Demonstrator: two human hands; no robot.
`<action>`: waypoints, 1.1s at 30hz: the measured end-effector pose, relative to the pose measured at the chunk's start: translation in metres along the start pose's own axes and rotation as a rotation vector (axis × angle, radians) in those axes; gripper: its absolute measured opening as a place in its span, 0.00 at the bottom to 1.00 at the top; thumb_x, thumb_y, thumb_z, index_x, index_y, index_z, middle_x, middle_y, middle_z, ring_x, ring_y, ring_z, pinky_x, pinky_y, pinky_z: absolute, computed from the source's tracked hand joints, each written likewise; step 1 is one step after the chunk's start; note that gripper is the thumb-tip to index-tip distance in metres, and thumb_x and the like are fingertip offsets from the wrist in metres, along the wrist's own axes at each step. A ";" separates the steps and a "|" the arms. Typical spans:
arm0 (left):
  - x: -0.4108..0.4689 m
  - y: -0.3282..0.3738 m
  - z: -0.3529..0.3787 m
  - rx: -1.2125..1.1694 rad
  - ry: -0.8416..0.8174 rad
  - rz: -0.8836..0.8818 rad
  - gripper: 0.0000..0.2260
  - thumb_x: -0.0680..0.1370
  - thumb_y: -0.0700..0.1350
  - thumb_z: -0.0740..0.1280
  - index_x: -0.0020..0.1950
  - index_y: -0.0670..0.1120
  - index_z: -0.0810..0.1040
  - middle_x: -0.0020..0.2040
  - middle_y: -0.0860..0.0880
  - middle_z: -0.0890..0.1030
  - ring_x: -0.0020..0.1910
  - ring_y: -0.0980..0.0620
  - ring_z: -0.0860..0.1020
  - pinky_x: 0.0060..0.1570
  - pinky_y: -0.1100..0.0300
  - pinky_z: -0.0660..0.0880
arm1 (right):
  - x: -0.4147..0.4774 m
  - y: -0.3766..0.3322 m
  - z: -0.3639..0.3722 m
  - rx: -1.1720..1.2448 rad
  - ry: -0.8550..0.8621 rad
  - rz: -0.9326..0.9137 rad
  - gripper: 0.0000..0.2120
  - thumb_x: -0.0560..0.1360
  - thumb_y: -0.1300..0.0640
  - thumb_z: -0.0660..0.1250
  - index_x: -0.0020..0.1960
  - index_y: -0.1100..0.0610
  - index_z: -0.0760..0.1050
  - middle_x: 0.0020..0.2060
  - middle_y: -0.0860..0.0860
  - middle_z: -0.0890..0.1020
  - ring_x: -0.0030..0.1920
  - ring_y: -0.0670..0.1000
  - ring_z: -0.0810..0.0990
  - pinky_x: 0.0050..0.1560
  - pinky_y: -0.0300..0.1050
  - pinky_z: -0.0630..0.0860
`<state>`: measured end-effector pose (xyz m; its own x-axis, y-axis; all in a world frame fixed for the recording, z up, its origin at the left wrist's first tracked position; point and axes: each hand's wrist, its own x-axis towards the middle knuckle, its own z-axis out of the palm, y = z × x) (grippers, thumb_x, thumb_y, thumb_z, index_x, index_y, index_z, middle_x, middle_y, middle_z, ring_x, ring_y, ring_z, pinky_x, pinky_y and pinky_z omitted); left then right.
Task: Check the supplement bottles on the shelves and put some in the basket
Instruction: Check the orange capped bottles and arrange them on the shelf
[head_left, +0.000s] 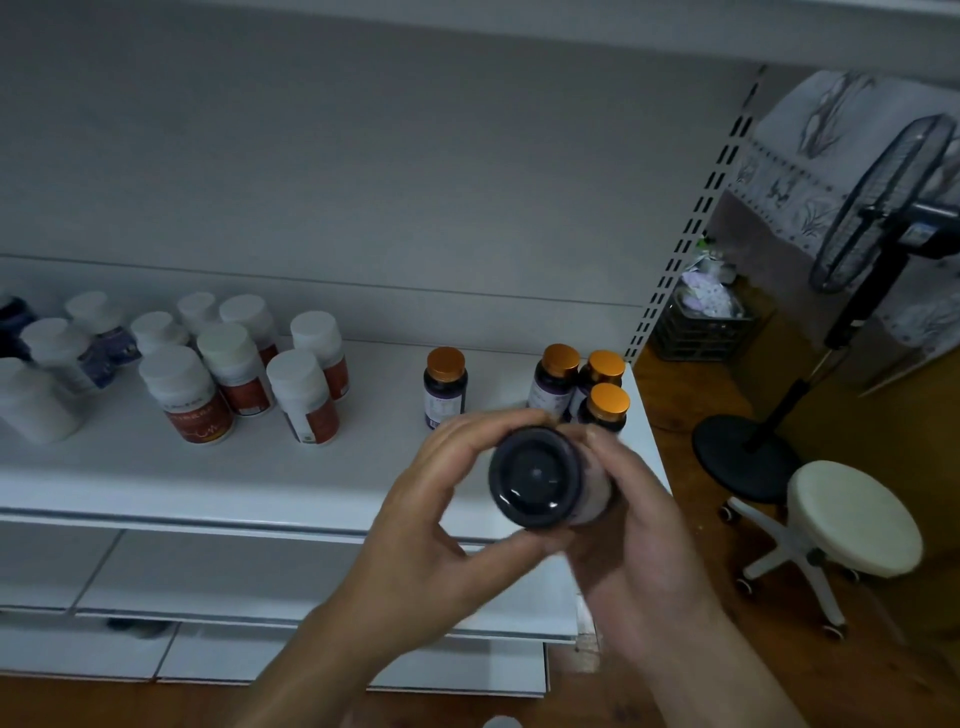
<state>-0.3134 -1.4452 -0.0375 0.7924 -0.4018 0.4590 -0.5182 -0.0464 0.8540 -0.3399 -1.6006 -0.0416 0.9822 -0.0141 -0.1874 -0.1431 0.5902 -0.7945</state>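
In the head view, a person's left hand (441, 499) and right hand (639, 525) were both clamped on a dark supplement bottle (537, 475), turned base-up toward the camera, apparently to check its underside. The bottle sat between the palms, left fingers at its nine o'clock and right at three, in front of the white shelf (322, 483); orange-capped bottles (602, 387) stood at its twelve o'clock, and no basket showed.

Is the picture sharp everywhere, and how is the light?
Head view: dim, bluish light; the dark round bottle and both hands, left and right, are motion-blurred; the white-capped bottles stay fairly sharp; the white shelf edge bows from wide-angle distortion.
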 end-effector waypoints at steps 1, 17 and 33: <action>-0.001 -0.004 -0.004 -0.017 0.009 -0.049 0.26 0.70 0.49 0.75 0.67 0.56 0.72 0.64 0.57 0.77 0.67 0.50 0.73 0.65 0.56 0.72 | -0.001 -0.004 0.001 -0.099 0.050 -0.108 0.11 0.73 0.51 0.67 0.53 0.53 0.80 0.50 0.52 0.83 0.51 0.52 0.81 0.50 0.49 0.78; -0.007 -0.026 -0.007 -0.064 -0.033 -0.142 0.24 0.74 0.39 0.72 0.67 0.54 0.72 0.67 0.55 0.74 0.67 0.47 0.73 0.60 0.57 0.76 | -0.003 -0.006 0.002 -0.685 0.181 -0.408 0.14 0.69 0.45 0.67 0.53 0.48 0.77 0.49 0.43 0.80 0.52 0.40 0.80 0.40 0.36 0.79; -0.009 -0.019 -0.012 -0.292 -0.102 -0.312 0.26 0.71 0.48 0.73 0.68 0.58 0.72 0.64 0.54 0.77 0.64 0.49 0.76 0.57 0.59 0.77 | -0.009 -0.014 -0.021 -0.729 -0.015 -0.266 0.15 0.70 0.49 0.74 0.55 0.45 0.78 0.51 0.39 0.81 0.54 0.42 0.81 0.44 0.37 0.80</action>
<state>-0.3069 -1.4293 -0.0545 0.8533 -0.4983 0.1539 -0.1348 0.0744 0.9881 -0.3491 -1.6260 -0.0407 0.9955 -0.0672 0.0669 0.0591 -0.1118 -0.9920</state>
